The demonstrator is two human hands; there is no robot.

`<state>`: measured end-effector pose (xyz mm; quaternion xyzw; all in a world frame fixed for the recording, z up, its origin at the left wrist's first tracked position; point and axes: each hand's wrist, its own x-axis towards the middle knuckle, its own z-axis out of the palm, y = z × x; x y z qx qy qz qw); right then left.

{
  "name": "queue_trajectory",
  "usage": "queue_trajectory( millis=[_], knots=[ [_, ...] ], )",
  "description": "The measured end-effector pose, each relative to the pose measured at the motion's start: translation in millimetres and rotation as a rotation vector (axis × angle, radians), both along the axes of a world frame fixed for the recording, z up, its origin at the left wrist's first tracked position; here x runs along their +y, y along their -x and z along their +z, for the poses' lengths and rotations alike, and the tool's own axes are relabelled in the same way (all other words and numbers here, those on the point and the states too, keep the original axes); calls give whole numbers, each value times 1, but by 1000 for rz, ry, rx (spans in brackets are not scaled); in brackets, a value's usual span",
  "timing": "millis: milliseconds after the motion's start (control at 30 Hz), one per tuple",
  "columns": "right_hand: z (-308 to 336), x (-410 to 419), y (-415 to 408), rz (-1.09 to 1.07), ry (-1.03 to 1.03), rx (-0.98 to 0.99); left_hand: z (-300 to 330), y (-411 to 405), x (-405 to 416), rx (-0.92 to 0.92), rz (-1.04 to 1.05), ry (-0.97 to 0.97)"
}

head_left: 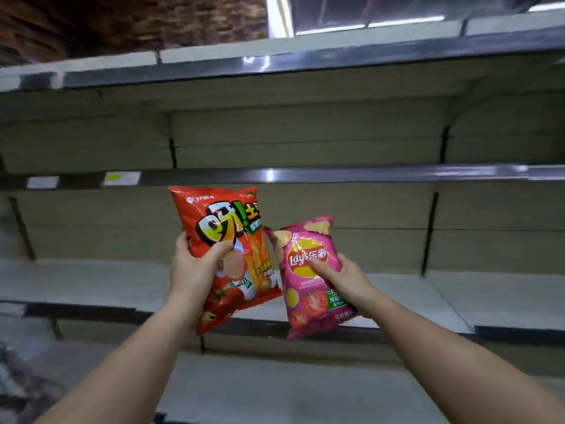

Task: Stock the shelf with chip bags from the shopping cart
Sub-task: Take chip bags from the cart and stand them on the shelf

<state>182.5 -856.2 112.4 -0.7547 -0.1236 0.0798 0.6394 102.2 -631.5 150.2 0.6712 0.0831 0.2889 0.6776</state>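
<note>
Glossy foil-like red bag and pink bag; matt beige shelf.

Light falls from ceiling strip lights at the top edge, blown out to white, and bright glints sit on the glossy shelf rails. The scene is evenly and moderately lit, dimmer at the upper left. Wide-angle distortion bows the shelves, motion blur softens the edges, and glare streaks the pink bag.

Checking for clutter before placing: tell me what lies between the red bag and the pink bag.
Nothing in the head view: the red bag and the pink bag sit side by side, only bare shelf behind the narrow gap.
</note>
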Motion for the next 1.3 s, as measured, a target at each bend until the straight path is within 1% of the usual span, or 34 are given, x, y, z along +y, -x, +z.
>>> queue_trajectory(
  millis=[100, 300, 500, 600, 867, 1033, 1300],
  knots=[
    [15, -102, 15, -165, -10, -62, 12, -16, -95, -33, -164, -34],
    [39, -295, 66, -436, -2, -127, 29, -34, -281, -106, -474, -5],
    [63, -432, 113, -638, 7, -194, 51, -36, -426, -131, -729, -26],
    [75, -481, 125, -723, 10, -233, 71, -39, -482, -140, -836, -46],
    [96, -583, 116, -858, 19, -268, 104, -77, -603, -188, -988, -43],
    [108, -636, 80, -878, 33, -294, 119, -126, -663, -208, -978, -94],
    [134, -718, 11, -879, 1, -257, 151, -194, -747, -176, -1009, -140]
  ],
)
